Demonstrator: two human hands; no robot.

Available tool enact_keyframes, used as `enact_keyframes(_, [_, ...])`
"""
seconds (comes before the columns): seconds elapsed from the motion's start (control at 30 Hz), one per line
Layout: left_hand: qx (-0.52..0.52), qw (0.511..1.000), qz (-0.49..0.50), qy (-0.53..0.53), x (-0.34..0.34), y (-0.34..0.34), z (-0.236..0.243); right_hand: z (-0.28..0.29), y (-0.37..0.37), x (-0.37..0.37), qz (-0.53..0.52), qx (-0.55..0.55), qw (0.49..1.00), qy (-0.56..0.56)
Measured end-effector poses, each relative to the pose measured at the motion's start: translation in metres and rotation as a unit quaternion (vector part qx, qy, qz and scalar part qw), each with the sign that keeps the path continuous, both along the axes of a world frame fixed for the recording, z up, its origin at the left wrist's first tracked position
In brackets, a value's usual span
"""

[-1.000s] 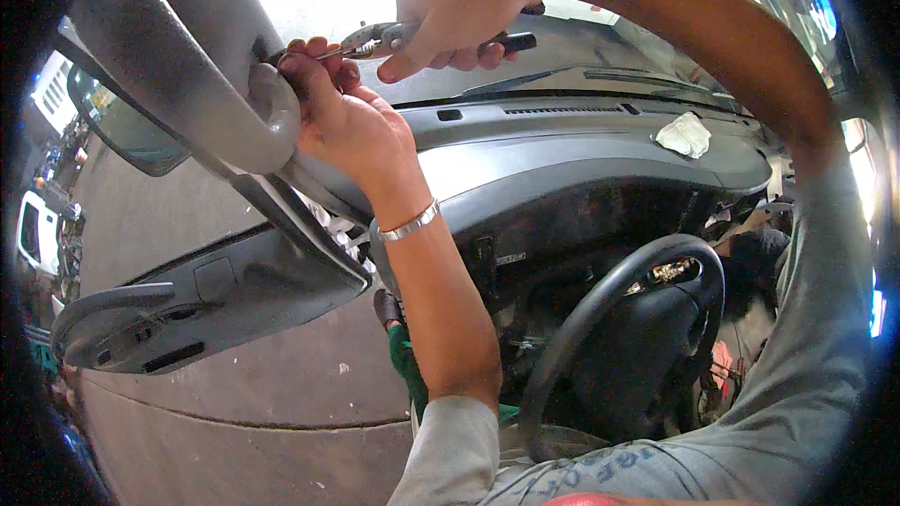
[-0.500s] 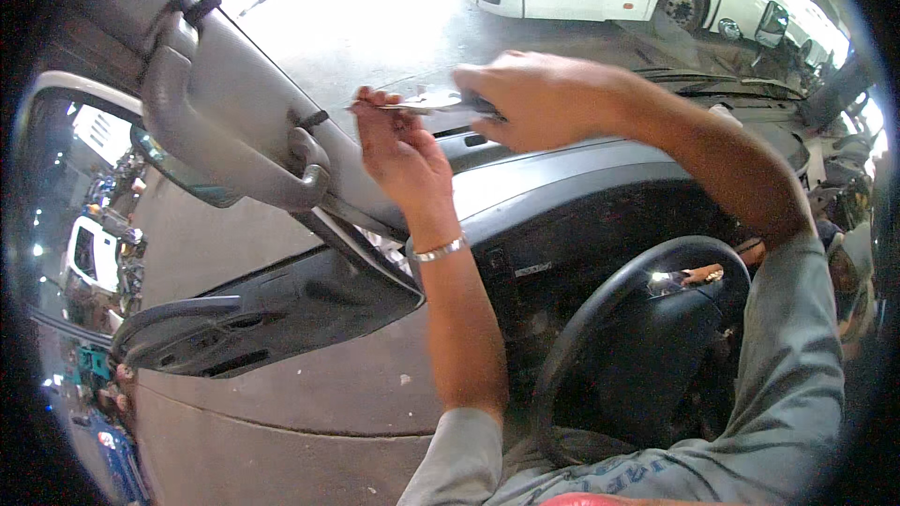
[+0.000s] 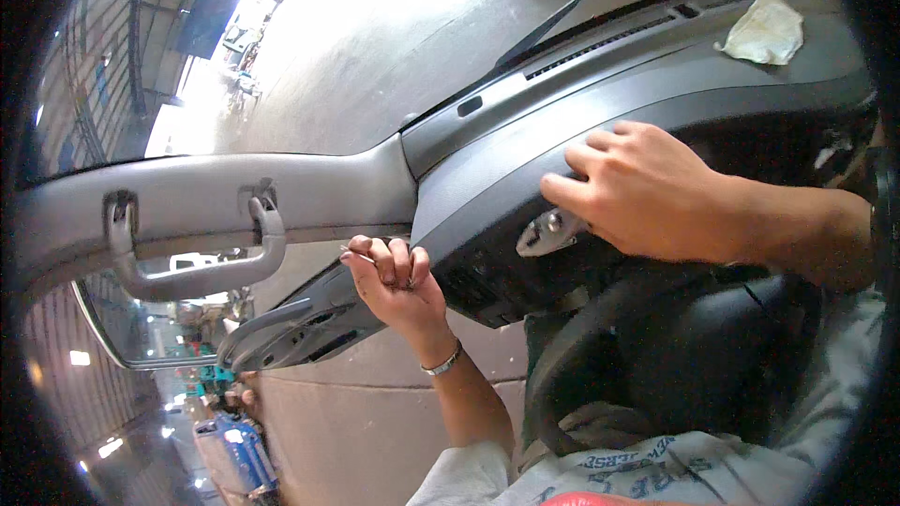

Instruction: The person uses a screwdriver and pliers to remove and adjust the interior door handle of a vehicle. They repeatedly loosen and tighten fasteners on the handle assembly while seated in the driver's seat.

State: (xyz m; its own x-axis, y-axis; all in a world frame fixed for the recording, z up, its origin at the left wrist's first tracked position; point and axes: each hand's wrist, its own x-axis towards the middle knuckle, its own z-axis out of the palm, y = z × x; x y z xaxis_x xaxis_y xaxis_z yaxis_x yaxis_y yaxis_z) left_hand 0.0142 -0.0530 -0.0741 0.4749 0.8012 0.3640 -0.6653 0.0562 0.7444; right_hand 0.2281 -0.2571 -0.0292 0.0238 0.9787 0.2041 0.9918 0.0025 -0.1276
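My left hand (image 3: 398, 295), with a metal bracelet at its wrist, is raised beside the windshield pillar. Its fingers are curled, and a thin, light-coloured sliver (image 3: 364, 255) sticks out between thumb and forefinger; its kind is too small to make out. In my right hand (image 3: 647, 192) is a pair of pliers (image 3: 548, 232), the metal jaws pointing down and left below my fingers, in front of the dashboard. The palm hides the pliers' handles. A grey grab handle (image 3: 202, 276) sits on the pillar trim (image 3: 337, 192) left of my left hand.
The steering wheel (image 3: 581, 356) stands below my right forearm. A crumpled whitish cloth or paper (image 3: 767, 30) lies on the dashboard (image 3: 506, 169). At the left are an open door (image 3: 319, 323) and a side mirror (image 3: 141, 328); a blue object (image 3: 239, 454) is on the floor outside.
My view has turned left and tilted. My right hand has drawn the pliers away from my left hand, rightward and down toward the dashboard. The left hand still pinches the thin piece.
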Motion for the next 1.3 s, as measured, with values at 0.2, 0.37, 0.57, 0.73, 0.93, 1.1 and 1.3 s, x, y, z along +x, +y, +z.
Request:
enact_keyframes(0.2, [-0.032, 0.995, -0.084, -0.045, -0.005, 0.003, 0.0, 0.018, -0.018, -0.01, 0.004, -0.013, 1.0, 0.011])
enact_keyframes(0.37, [-0.022, 0.997, -0.058, -0.046, -0.009, -0.002, -0.01, 0.011, -0.013, -0.009, 0.025, 0.011, 1.0, 0.013])
enact_keyframes(0.57, [0.081, 0.997, -0.014, -0.003, 0.0, -0.012, 0.004, 0.018, 0.002, -0.004, 0.117, 0.124, 0.977, 0.129])
enact_keyframes(0.73, [0.116, 0.991, -0.064, -0.032, 0.012, -0.034, 0.049, 0.064, 0.021, -0.037, 0.115, 0.158, 0.922, 0.334])
enact_keyframes(0.93, [0.057, 0.986, -0.116, -0.104, -0.006, -0.059, 0.064, 0.072, 0.037, -0.066, 0.109, 0.119, 0.87, 0.466])
enact_keyframes(1.1, [0.082, 0.994, -0.001, 0.066, -0.022, -0.075, 0.069, 0.043, 0.03, -0.078, 0.215, 0.18, 0.867, 0.412])
enact_keyframes(1.3, [0.332, 0.754, 0.508, 0.253, -0.071, -0.032, 0.142, 0.035, 0.015, -0.068, 0.167, 0.161, 0.898, 0.373])
